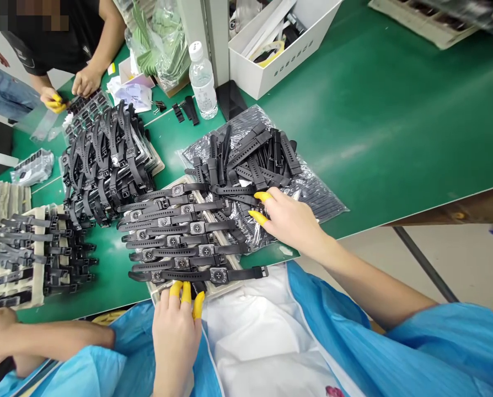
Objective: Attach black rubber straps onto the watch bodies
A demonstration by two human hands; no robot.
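Observation:
My left hand (177, 317), with yellow finger cots, is at the near edge of a pale tray (224, 236). Its thumb and fingers close around a small black watch part (197, 289), partly hidden by them. Rows of black smartwatches with straps lie across this tray, sensor backs facing up; the nearest watch (219, 275) stretches past the tray's right side. My right hand (290, 220), also in yellow finger cots, reaches over a pile of loose black watch straps (255, 154). Its fingertips are apart, beside the end of one strap (234, 191), and nothing shows between them.
Under the straps lies a clear plastic bag (325, 201) of dark pieces. Stacked watch trays (106, 154) and another tray pile (39, 253) stand left. A water bottle (204, 82) and white box (279, 55) are behind. Co-workers' hands (87, 81) and a forearm (52, 339) show left.

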